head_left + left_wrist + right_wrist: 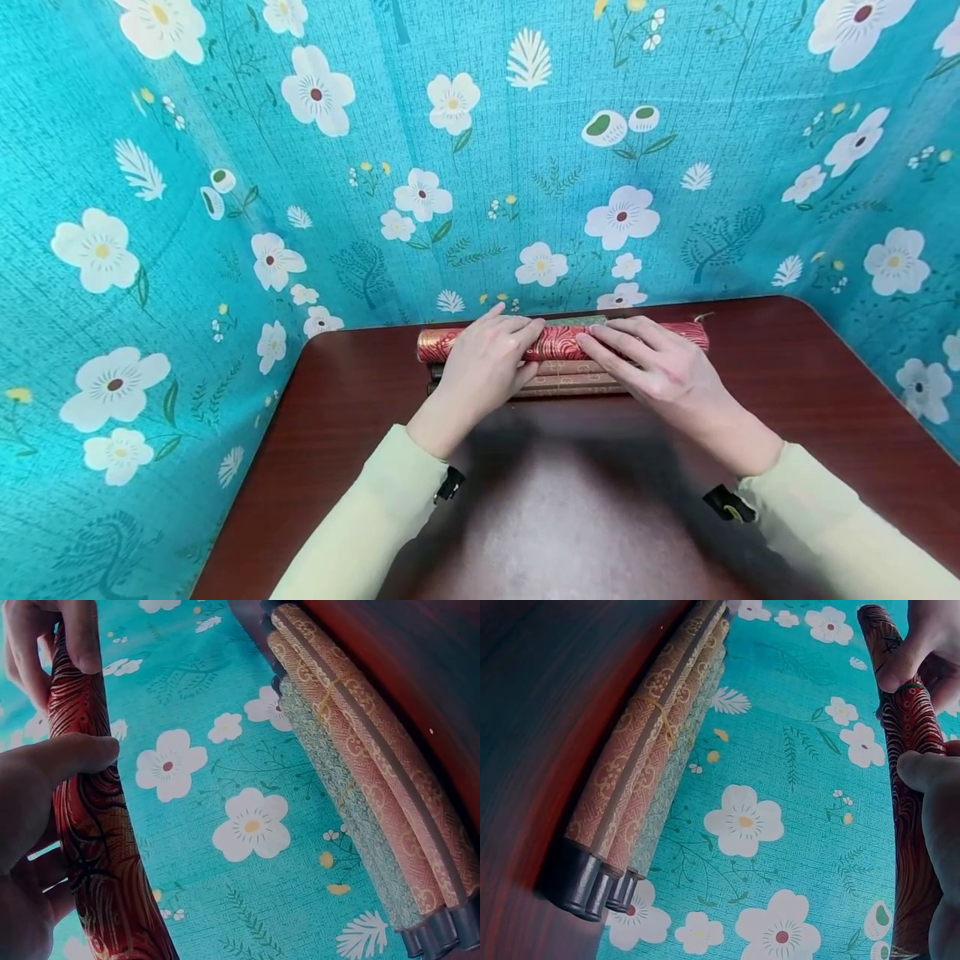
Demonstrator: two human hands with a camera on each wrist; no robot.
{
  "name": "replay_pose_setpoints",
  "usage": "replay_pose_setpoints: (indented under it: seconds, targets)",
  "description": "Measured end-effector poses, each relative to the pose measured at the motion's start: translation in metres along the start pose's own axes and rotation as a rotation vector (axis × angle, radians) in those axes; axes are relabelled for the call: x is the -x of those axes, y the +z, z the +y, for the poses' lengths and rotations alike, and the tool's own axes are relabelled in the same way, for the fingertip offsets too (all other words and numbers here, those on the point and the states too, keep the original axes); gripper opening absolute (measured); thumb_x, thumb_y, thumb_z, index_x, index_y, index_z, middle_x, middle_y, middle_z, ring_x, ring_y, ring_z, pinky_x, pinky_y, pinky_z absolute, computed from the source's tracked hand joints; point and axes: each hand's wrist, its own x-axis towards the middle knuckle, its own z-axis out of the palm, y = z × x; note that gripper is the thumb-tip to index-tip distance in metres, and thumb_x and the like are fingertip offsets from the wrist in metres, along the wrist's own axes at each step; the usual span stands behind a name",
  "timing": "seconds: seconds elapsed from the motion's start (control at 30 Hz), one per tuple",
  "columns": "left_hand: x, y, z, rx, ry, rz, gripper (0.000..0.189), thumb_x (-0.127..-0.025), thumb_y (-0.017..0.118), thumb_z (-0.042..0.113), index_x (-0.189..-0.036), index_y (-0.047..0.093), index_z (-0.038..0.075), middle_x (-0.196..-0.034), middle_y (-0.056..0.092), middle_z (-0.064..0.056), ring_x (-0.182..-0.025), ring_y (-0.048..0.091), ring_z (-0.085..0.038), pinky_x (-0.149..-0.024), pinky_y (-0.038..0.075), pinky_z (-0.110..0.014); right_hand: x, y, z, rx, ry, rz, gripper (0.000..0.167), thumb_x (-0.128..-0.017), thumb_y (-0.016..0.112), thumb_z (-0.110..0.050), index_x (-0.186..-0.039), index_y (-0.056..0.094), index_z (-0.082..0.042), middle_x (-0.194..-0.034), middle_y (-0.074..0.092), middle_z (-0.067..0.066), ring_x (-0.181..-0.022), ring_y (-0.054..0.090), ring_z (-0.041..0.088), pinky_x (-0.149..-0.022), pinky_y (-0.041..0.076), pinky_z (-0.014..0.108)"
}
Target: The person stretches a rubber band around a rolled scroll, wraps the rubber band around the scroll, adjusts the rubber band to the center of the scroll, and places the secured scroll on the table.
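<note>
A red and gold wave-patterned rolled scroll lies level between both hands, raised off the table. My left hand grips it left of the middle, thumb on the near side and fingers over the far side. Right of the middle, my right hand holds it the same way. Below and behind it on the table are two brown patterned scrolls and a green scroll, side by side. Black end knobs show on these, and thin yellow cord ties them.
The dark red-brown table has rounded far corners. A turquoise flowered cloth hangs behind it and along both sides. Dark straps sit at both wrists, over pale sleeves.
</note>
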Motion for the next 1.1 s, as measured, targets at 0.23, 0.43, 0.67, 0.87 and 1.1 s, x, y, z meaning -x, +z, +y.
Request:
replay_pose_setpoints:
  seconds: [0.23, 0.43, 0.67, 0.87, 1.1]
  targets:
    - [-0.007, -0.002, 0.003, 0.063, -0.019, -0.030, 0.044, -0.087, 0.092, 0.027, -0.126, 0.077, 0.012, -0.120, 0.079, -0.003, -0.117, 0.074, -0.017, -0.120, 0.044, -0.038, -0.001, 0.000, -0.001, 0.002, 0.001, 0.006, 0.029, -0.110, 0.053, 0.002, -0.120, 0.080, 0.000, -0.107, 0.078, 0.019, -0.087, 0.073, 0.038, -0.069, 0.063, 0.051]
    - [-0.012, -0.002, 0.010, 0.101, -0.009, -0.008, 0.050, -0.086, 0.093, 0.027, -0.130, 0.076, 0.011, -0.123, 0.079, -0.002, -0.118, 0.073, -0.015, -0.119, 0.045, -0.040, -0.001, -0.001, -0.003, 0.015, 0.007, -0.023, 0.030, -0.111, 0.052, -0.002, -0.124, 0.079, -0.001, -0.109, 0.078, 0.018, -0.089, 0.073, 0.037, -0.069, 0.063, 0.050]
    - [0.001, -0.006, 0.004, 0.016, -0.037, 0.041, 0.075, -0.085, 0.093, 0.040, -0.149, 0.065, 0.012, -0.141, 0.071, -0.006, -0.132, 0.067, -0.024, -0.123, 0.040, -0.044, -0.005, -0.002, 0.000, 0.020, -0.001, -0.045, 0.031, -0.111, 0.050, 0.000, -0.126, 0.078, 0.000, -0.112, 0.077, 0.018, -0.094, 0.073, 0.038, -0.076, 0.063, 0.051]
    - [0.004, -0.012, 0.002, -0.043, -0.057, -0.045, 0.058, -0.092, 0.086, 0.036, -0.142, 0.070, 0.010, -0.134, 0.074, -0.007, -0.127, 0.070, -0.022, -0.122, 0.042, -0.044, -0.007, -0.004, 0.000, 0.023, -0.032, -0.036, 0.032, -0.110, 0.050, 0.003, -0.125, 0.078, 0.000, -0.112, 0.077, 0.020, -0.093, 0.073, 0.039, -0.076, 0.063, 0.053]
    - [-0.006, -0.016, 0.007, -0.028, -0.062, -0.129, 0.037, -0.093, 0.085, 0.035, -0.123, 0.077, 0.014, -0.116, 0.079, -0.002, -0.112, 0.075, -0.020, -0.111, 0.053, -0.037, -0.008, -0.003, -0.004, 0.009, -0.040, -0.018, 0.030, -0.110, 0.052, 0.003, -0.122, 0.079, 0.002, -0.110, 0.078, 0.021, -0.089, 0.073, 0.039, -0.075, 0.063, 0.054]
